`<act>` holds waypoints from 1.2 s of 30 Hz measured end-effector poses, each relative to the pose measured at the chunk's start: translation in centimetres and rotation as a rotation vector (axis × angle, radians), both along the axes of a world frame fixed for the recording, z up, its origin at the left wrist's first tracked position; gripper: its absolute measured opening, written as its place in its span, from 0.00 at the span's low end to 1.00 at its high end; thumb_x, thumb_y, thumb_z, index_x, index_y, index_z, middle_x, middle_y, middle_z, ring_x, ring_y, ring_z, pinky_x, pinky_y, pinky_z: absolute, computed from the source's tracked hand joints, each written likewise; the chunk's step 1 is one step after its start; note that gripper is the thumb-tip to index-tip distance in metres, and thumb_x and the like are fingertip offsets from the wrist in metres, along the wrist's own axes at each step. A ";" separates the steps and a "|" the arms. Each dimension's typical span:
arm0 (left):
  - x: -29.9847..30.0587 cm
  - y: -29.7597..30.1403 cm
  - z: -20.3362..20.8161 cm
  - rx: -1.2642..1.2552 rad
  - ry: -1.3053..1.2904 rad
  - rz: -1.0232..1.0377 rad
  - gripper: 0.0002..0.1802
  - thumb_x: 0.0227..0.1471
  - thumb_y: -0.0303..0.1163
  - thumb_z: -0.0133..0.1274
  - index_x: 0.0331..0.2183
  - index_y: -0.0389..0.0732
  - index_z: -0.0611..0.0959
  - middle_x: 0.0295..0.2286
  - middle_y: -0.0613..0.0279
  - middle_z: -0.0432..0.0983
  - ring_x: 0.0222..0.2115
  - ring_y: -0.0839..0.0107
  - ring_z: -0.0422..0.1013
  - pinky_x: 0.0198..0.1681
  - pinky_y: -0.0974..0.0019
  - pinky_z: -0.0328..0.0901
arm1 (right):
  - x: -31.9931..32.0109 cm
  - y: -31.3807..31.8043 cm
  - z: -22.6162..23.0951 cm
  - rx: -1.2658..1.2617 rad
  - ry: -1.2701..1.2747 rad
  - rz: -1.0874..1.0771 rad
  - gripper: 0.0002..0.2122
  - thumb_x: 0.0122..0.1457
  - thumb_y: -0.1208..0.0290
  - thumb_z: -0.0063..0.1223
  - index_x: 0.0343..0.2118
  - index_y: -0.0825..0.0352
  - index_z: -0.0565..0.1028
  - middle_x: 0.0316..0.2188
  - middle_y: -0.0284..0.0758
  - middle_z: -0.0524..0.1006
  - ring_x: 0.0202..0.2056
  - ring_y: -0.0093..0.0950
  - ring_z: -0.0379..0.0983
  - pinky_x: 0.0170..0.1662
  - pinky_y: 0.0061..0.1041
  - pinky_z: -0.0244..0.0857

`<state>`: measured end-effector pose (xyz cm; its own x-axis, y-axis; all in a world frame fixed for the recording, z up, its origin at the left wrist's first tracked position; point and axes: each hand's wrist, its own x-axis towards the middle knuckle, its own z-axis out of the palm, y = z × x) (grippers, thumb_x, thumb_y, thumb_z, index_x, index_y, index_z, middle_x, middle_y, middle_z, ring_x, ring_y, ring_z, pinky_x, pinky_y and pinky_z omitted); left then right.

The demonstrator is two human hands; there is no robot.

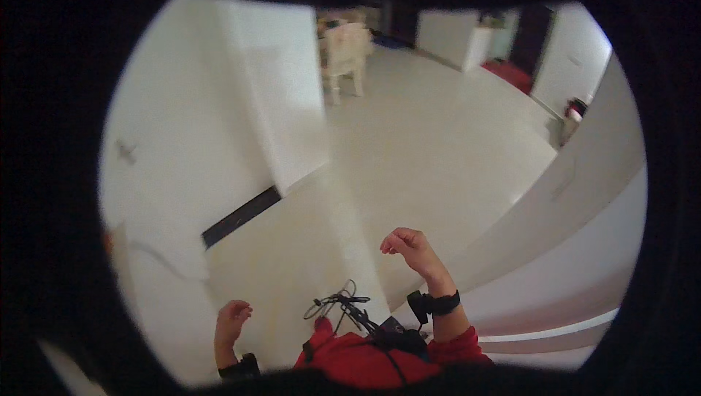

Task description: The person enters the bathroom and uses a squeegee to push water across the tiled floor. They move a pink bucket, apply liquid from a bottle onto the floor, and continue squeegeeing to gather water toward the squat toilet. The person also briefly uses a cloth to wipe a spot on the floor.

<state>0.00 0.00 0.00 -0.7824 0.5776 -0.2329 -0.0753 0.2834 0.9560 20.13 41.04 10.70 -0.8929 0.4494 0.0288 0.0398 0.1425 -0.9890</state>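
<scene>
My left hand (234, 315) hangs at the lower left, its fingers loosely bent and slightly apart, with nothing seen in them. Higher up and to the right, my right hand (407, 245) is held out over the pale floor. Its fingers curl loosely toward the left and appear to hold nothing. Neither hand touches anything. A black strap with a small device (432, 305) circles my right wrist, and another black band (241, 367) is on my left one. Between my arms, a bundle of black cables (343, 307) hangs in front of my red clothing (380, 367).
A white wall (281, 96) with a dark baseboard strip (241, 217) stands at the left. On the right runs a curved pale surface (540, 199). Farther off across the tiled floor (431, 147) are a cream chair (346, 51) and a red mat (507, 74) by a dark doorway.
</scene>
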 end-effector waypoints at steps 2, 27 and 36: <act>-0.2 0.3 1.2 0.008 0.066 0.027 0.08 0.47 0.23 0.50 0.33 0.36 0.75 0.28 0.60 0.75 0.29 0.73 0.71 0.35 0.71 0.66 | 0.7 -0.1 0.5 -0.028 0.011 0.013 0.11 0.60 0.68 0.41 0.25 0.68 0.73 0.25 0.31 0.75 0.29 0.19 0.69 0.36 0.19 0.63; -54.6 56.8 1.8 0.008 -0.049 -0.366 0.07 0.46 0.21 0.48 0.32 0.33 0.75 0.27 0.59 0.75 0.29 0.72 0.71 0.35 0.70 0.67 | -44.1 46.6 3.4 -0.036 0.007 -0.272 0.10 0.60 0.70 0.41 0.27 0.69 0.71 0.24 0.30 0.74 0.29 0.19 0.69 0.34 0.18 0.63; -79.3 93.8 2.1 0.105 0.017 -0.661 0.07 0.47 0.22 0.49 0.33 0.33 0.75 0.27 0.58 0.75 0.30 0.72 0.72 0.36 0.70 0.67 | -57.1 70.0 3.0 0.074 0.018 -0.766 0.11 0.59 0.69 0.42 0.26 0.69 0.72 0.23 0.31 0.74 0.28 0.19 0.70 0.33 0.19 0.64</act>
